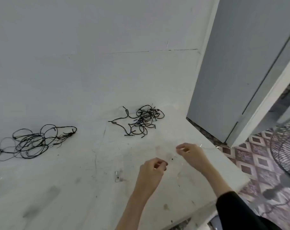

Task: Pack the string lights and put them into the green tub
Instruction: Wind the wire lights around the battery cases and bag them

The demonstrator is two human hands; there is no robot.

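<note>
Wire lights [207, 147] pinched by left grip [152, 170], right grip [190, 153].

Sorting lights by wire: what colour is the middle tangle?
The tangle is black; head view.

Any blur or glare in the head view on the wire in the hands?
Head view: even light, no glare; the thin wire pinched by the left hand and right hand is faint, slightly blurred; the left black tangle and centre black tangle read clearly.

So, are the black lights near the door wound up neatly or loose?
Loose: the black lights lie in a tangled heap on the white surface, ends trailing left.
</note>
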